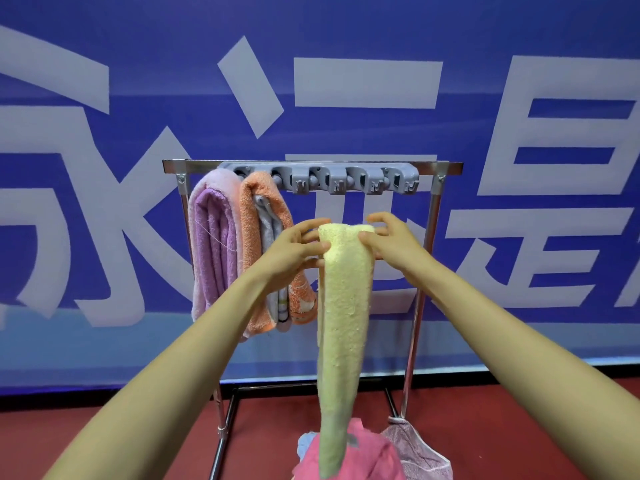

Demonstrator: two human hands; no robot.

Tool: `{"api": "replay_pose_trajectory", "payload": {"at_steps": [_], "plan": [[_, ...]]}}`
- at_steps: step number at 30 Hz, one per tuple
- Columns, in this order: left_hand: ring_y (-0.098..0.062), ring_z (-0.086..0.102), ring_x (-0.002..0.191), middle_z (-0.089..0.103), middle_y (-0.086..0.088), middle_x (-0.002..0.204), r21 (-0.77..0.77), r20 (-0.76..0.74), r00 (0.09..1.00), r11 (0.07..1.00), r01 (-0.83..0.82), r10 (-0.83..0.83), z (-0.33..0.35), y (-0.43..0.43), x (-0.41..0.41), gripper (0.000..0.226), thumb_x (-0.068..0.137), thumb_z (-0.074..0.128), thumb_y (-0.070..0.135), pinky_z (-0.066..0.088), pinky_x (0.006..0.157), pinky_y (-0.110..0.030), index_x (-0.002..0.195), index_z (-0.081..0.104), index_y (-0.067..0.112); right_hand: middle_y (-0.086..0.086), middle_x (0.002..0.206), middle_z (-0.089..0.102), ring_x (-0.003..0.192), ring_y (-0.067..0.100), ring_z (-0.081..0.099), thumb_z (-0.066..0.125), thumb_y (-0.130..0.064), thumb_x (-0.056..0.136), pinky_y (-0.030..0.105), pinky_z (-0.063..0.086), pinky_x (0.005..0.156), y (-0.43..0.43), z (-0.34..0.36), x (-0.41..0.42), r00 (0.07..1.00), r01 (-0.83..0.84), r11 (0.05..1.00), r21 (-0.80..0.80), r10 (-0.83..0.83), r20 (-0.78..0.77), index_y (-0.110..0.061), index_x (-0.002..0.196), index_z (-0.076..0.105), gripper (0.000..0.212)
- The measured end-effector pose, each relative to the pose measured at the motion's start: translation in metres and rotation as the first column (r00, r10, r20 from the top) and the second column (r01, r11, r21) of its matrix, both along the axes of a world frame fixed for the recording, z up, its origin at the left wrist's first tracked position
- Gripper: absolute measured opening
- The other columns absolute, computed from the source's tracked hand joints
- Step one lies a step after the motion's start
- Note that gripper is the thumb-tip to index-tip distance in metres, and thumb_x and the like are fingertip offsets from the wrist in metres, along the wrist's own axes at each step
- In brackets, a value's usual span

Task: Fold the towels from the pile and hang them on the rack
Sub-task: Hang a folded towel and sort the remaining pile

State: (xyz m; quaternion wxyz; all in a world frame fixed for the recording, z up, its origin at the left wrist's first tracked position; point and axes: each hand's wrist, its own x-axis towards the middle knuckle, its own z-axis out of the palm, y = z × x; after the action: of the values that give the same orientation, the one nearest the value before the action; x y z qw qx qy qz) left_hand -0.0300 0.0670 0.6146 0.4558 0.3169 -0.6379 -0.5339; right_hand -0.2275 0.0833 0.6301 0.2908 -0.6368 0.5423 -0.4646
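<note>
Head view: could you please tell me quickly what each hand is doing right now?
Left hand: pinches the yellow towel at its top.
Right hand: pinches the same towel's top from the other side.

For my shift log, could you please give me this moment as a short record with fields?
held item: yellow towel, hanging as a long narrow strip
left hand: pinches the strip's top left edge
right hand: pinches its top right edge
rack: behind the strip; purple towel and orange towel hang at its left end
pile: under the strip's lower end
</note>
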Motion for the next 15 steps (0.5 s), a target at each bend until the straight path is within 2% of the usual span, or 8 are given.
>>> {"api": "replay_pose_trajectory", "payload": {"at_steps": [1, 3, 5, 8, 12, 15], "plan": [[-0.015, 0.066, 0.096, 0.070, -0.001, 0.111, -0.006, 0.008, 1.000, 1.000, 0.003, -0.003, 0.000, 0.000, 0.000, 0.044, 0.091, 0.056, -0.004, 0.054, 0.083, -0.032, 0.132, 0.051, 0.013, 0.006, 0.118, 0.058, 0.105, 0.020, 0.061, 0.058, -0.026, 0.094, 0.040, 0.052, 0.094, 0.000, -0.002, 0.000, 1.000, 0.014, 0.999, 0.039, -0.014, -0.008, -0.019, 0.133, 0.044, 0.042], [-0.011, 0.065, 0.091, 0.068, -0.001, 0.111, -0.013, 0.021, 1.000, 1.000, -0.001, 0.002, 0.001, 0.001, -0.002, 0.045, 0.091, 0.057, -0.003, 0.055, 0.076, -0.026, 0.132, 0.051, 0.014, 0.009, 0.117, 0.059, 0.103, 0.021, 0.062, 0.057, -0.031, 0.094, 0.039, 0.055, 0.090, -0.001, -0.006, 0.001, 0.999, 0.035, 0.991, 0.128, -0.035, -0.006, -0.016, 0.134, 0.039, 0.046], [-0.006, 0.064, 0.086, 0.066, -0.001, 0.112, -0.013, 0.028, 1.000, 1.000, -0.009, 0.009, 0.001, 0.000, -0.003, 0.048, 0.090, 0.059, -0.003, 0.054, 0.069, -0.020, 0.135, 0.050, 0.013, 0.010, 0.117, 0.058, 0.100, 0.020, 0.064, 0.060, -0.028, 0.093, 0.032, 0.057, 0.080, 0.000, -0.009, 0.003, 0.994, 0.015, 0.981, 0.193, -0.037, 0.107, -0.012, 0.131, 0.038, 0.047], [-0.006, 0.061, 0.090, 0.059, -0.005, 0.117, -0.009, 0.057, 0.998, 1.000, -0.026, 0.026, 0.002, -0.003, 0.002, 0.052, 0.088, 0.064, 0.001, 0.052, 0.068, -0.020, 0.137, 0.051, 0.016, 0.011, 0.112, 0.062, 0.093, 0.018, 0.066, 0.065, -0.016, 0.090, 0.025, 0.056, 0.071, 0.002, -0.010, 0.004, 0.955, -0.066, 0.980, 0.189, 0.008, 0.296, -0.007, 0.127, 0.045, 0.043], [-0.006, 0.062, 0.072, 0.059, 0.001, 0.079, 0.038, 0.017, 0.988, 0.987, -0.154, 0.154, 0.005, -0.005, 0.009, 0.043, 0.087, 0.066, 0.001, 0.054, 0.066, -0.019, 0.127, 0.058, 0.011, 0.013, 0.110, 0.063, 0.082, 0.017, 0.063, 0.059, -0.011, 0.094, 0.026, 0.057, 0.070, 0.004, -0.005, 0.007, 0.949, -0.067, 0.992, 0.103, 0.031, 0.315, -0.007, 0.115, 0.057, 0.022], [-0.005, 0.062, 0.067, 0.066, 0.001, 0.079, 0.080, -0.013, 0.966, 0.963, -0.255, 0.257, 0.006, -0.006, 0.010, 0.033, 0.087, 0.067, 0.003, 0.048, 0.064, -0.018, 0.119, 0.063, 0.010, 0.012, 0.107, 0.062, 0.088, 0.015, 0.062, 0.061, -0.009, 0.092, 0.023, 0.056, 0.074, 0.006, -0.001, 0.013, 0.960, -0.128, 0.990, 0.054, 0.110, 0.259, -0.005, 0.115, 0.061, 0.023]]}}
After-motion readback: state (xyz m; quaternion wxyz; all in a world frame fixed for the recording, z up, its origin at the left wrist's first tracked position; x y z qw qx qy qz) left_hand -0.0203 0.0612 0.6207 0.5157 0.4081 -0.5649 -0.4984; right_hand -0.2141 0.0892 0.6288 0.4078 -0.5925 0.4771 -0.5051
